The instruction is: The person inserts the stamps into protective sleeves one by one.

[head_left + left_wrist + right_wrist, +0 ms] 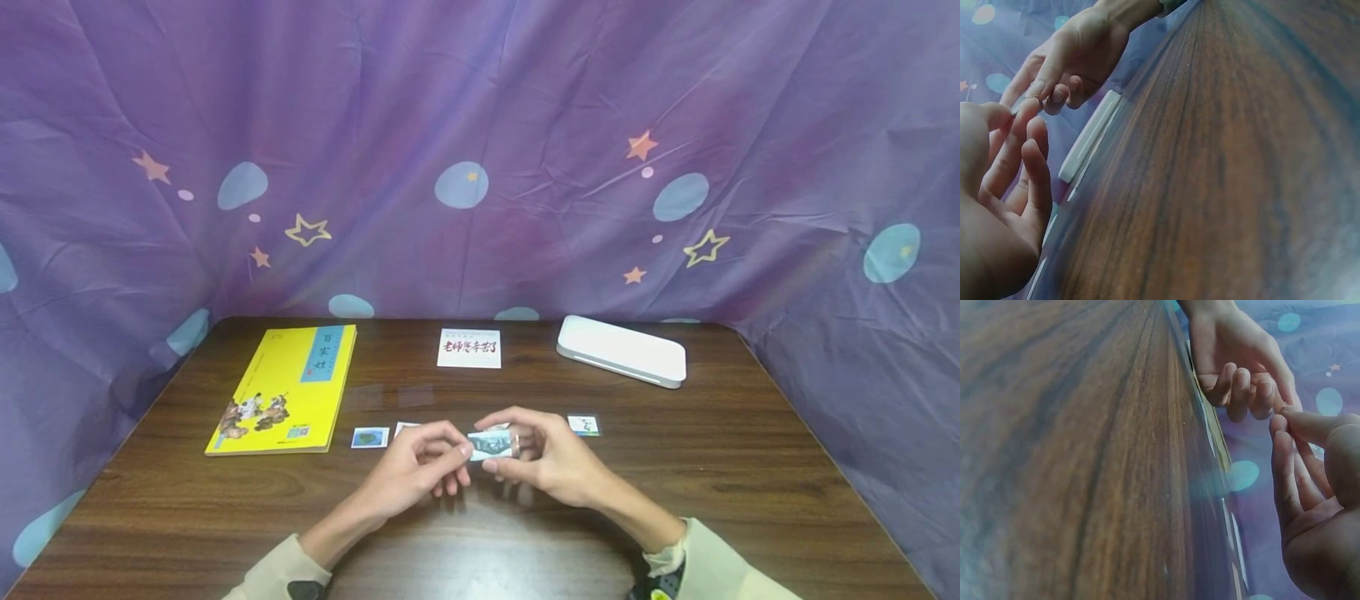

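Between both hands, just above the table, is a small blue-grey postage stamp (491,444) with a light border. My left hand (420,462) pinches its left edge between thumb and index finger. At its right end, my right hand (558,458) pinches it with the thumb below and fingers above; a clear strip shows there, perhaps a sleeve. In the wrist views the fingertips almost meet and hide most of the stamp. Left of the left hand lies a blue and green stamp (370,437). Another pale stamp (405,427) is partly covered by that hand.
Beyond the right hand lies a small white picture (583,425) with a dark edge. Two faint clear sleeves (416,396) lie behind the left hand. A yellow book (288,400) is at left, a white card (468,348) at the back, a white flat case (622,352) at back right.
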A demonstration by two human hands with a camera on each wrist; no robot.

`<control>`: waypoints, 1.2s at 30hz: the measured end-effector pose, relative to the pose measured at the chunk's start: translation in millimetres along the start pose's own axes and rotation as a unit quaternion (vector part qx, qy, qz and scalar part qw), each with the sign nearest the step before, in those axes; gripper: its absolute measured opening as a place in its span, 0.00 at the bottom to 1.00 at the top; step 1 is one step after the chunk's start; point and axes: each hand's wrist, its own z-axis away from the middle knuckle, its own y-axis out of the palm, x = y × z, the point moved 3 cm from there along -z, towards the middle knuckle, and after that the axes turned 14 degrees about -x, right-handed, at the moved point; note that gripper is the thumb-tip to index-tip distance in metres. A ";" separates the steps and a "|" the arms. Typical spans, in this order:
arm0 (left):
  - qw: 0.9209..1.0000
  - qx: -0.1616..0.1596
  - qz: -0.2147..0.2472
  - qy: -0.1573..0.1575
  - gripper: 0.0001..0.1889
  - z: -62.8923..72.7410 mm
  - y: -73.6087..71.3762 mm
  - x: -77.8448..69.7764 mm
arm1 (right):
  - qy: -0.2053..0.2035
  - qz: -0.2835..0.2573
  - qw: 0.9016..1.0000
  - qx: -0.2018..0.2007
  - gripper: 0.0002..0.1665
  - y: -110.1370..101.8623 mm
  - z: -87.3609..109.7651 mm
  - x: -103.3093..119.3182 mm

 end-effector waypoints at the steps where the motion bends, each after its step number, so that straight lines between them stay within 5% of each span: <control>1: 1.000 0.003 0.003 0.003 0.08 0.1 0.0 -0.1 | 0.000 -0.003 1.000 0.000 0.31 -0.2 0.0 0.2; 15: 0.997 0.045 0.026 0.055 0.08 1.8 0.9 -0.8 | 0.022 -0.005 1.000 0.012 0.31 -2.4 -0.5 4.4; 21: 0.998 -0.005 0.005 0.066 0.07 -0.3 -2.1 -1.6 | 0.027 -0.010 0.999 0.021 0.29 -2.7 -0.9 0.8; 26: 0.997 -0.047 0.003 0.064 0.09 -2.9 -7.4 -2.4 | 0.015 -0.004 1.000 -0.011 0.20 -10.1 -3.9 -1.2; 36: 0.996 -0.044 -0.004 0.081 0.07 -5.0 -13.1 -0.3 | 0.013 -0.015 1.000 -0.017 0.10 -17.1 -6.1 -4.5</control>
